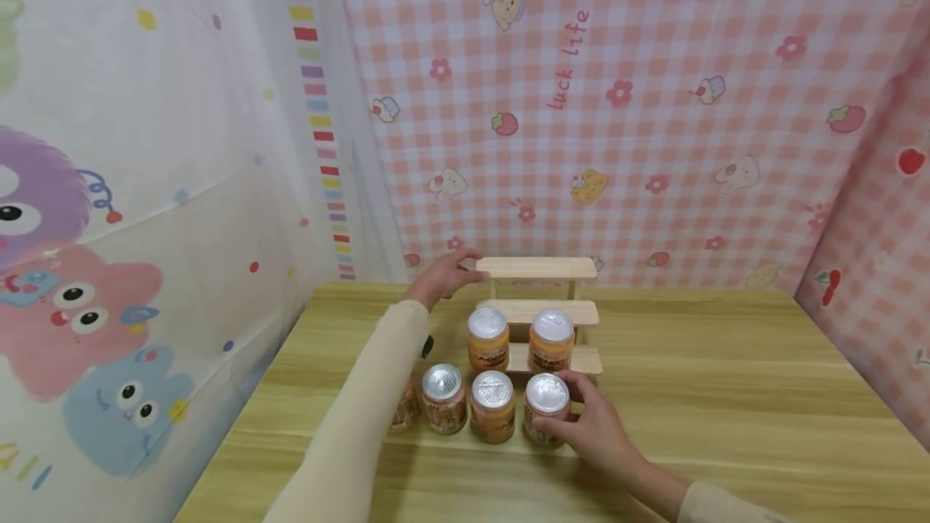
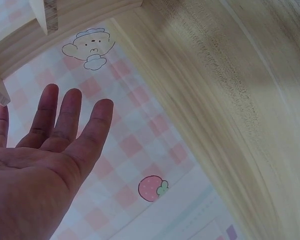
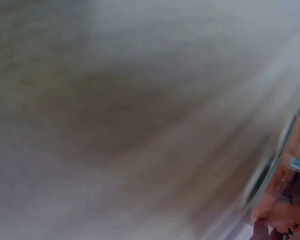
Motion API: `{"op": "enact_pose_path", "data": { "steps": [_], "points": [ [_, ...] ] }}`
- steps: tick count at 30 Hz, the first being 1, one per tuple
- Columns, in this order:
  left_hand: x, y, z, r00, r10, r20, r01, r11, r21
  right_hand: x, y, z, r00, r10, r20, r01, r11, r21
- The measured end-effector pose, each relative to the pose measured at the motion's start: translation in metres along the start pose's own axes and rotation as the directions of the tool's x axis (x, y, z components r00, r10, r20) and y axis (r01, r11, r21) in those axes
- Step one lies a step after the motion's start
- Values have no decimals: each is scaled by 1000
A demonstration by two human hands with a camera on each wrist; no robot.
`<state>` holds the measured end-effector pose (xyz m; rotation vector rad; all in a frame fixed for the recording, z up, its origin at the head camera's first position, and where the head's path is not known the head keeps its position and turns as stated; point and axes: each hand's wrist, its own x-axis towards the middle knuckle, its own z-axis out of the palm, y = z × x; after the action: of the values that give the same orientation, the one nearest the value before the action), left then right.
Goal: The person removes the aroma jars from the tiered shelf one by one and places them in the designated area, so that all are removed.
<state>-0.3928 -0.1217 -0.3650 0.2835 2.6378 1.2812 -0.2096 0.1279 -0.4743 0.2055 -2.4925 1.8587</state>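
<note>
My left hand is at the left end of the top tier of a small wooden tiered rack, its thumb and index finger at the tier's end. In the left wrist view, the other fingers stretch out straight and spread beside the rack. With my right hand I grip a silver-lidded orange jar, thumb in front and fingers round its right side. That jar is the rightmost of a front row. Just behind, two similar jars stand at the rack's lowest tier.
More jars line up left of the held one. The leftmost jar is partly hidden by my left sleeve. The wooden table meets a pink checked cloth behind the rack, and a white printed cloth hangs left.
</note>
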Motion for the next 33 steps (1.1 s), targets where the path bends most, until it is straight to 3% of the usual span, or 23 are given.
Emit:
{"op": "enact_pose_path", "data": {
  "steps": [18,33],
  "points": [
    [2,-2,0,1000,-6,-1,6,1000,8,-4,0,-16,1000,9,-6,-9,998,-64],
    [4,-1,2,998,-59,-3,59,998,-22,15,-10,-41,998,-26,-49,22,995,-95]
  ]
}}
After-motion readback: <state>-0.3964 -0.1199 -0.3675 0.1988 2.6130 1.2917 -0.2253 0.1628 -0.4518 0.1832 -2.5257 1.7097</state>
